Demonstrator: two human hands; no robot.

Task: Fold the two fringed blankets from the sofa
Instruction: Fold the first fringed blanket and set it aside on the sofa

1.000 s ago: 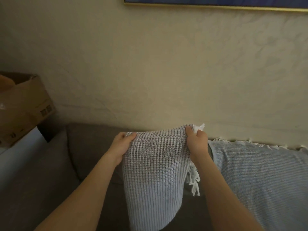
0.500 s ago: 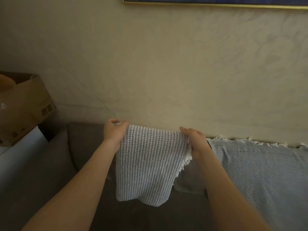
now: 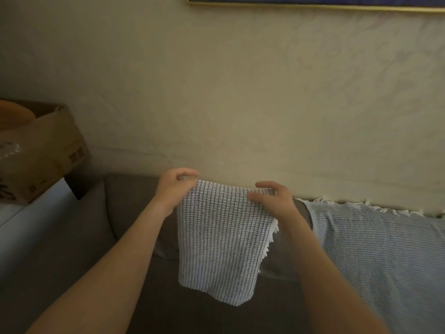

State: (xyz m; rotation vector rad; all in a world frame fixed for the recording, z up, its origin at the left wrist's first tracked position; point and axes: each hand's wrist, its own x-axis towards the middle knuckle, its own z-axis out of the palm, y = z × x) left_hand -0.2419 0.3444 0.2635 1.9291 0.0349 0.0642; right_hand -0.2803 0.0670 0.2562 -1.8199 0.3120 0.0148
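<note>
A folded grey-and-white waffle-knit blanket (image 3: 219, 247) hangs in front of the grey sofa (image 3: 101, 237), its top edge level with the top of the backrest. White fringe shows along its right side. My left hand (image 3: 172, 189) grips the top left corner with curled fingers. At the top right corner my right hand (image 3: 272, 198) holds the edge, thumb on the front face and fingers curved over the top. A second, pale blue fringed blanket (image 3: 375, 256) lies spread over the backrest and seat to the right.
A beige wall (image 3: 240, 92) rises directly behind the sofa, with a gold picture frame (image 3: 313, 6) at the top edge. To the left, a cardboard box (image 3: 45, 150) stands on a white surface (image 3: 29, 213).
The folded blanket has moved away from me to the sofa backrest, and its hanging part now looks shorter. My right hand's fingers have spread over the top edge.
</note>
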